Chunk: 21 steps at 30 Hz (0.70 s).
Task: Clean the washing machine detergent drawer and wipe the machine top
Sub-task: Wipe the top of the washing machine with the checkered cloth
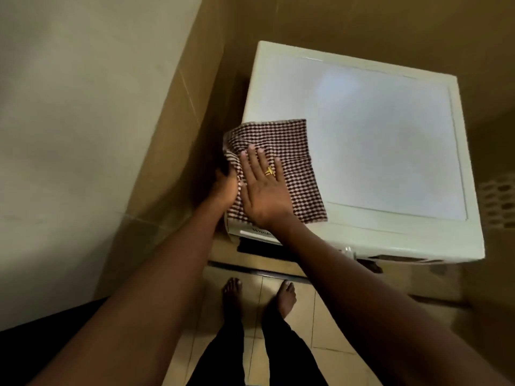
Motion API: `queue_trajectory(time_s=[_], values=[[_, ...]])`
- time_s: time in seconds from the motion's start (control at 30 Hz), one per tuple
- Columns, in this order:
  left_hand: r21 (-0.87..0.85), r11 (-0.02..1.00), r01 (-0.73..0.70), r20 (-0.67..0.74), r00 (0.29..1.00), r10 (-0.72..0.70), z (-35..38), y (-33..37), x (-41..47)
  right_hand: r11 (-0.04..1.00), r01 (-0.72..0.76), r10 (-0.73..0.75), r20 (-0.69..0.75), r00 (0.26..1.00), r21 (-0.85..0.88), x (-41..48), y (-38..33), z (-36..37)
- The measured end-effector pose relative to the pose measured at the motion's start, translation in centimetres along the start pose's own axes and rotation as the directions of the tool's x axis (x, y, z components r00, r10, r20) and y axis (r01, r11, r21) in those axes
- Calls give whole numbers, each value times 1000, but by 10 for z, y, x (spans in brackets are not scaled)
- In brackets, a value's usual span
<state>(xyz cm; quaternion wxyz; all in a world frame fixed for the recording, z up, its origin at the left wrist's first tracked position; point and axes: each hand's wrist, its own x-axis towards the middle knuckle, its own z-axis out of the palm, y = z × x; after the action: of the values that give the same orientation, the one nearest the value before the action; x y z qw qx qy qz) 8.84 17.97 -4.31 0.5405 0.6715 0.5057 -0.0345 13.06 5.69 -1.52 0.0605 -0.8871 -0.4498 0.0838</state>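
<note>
Tan tiled wall rises behind, second tan wall at my left. Pale panel fills far left. Beige floor tiles below, dark threshold strip across them. My bare feet on tiles, black trousers above. White perforated basket at right edge, blurred.

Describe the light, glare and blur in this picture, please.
Head view: dim, warm yellowish light; a pale bluish glare patch on the washing machine top; soft focus overall, the checked cloth and right hand fairly clear; left hand in shadow at the cloth's edge; wide-angle bending of walls; perforated object at the right edge blurred.
</note>
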Motion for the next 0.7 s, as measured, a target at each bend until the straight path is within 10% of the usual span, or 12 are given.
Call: queue_trajectory(time_s=[0.17,0.43,0.7], values=[[201,979,18,2,1000,-19,-11,5,-3,985,166,-165,44,985,-36,-36,39,-12],[250,968,-2,48,999,-10,-5,0,-7,916,-400,400,-22,916,-6,-52,55,-9],[334,940,-68,-125,985,116,0,-1,-1,994,98,-94,63,994,-57,-41,28,-6]])
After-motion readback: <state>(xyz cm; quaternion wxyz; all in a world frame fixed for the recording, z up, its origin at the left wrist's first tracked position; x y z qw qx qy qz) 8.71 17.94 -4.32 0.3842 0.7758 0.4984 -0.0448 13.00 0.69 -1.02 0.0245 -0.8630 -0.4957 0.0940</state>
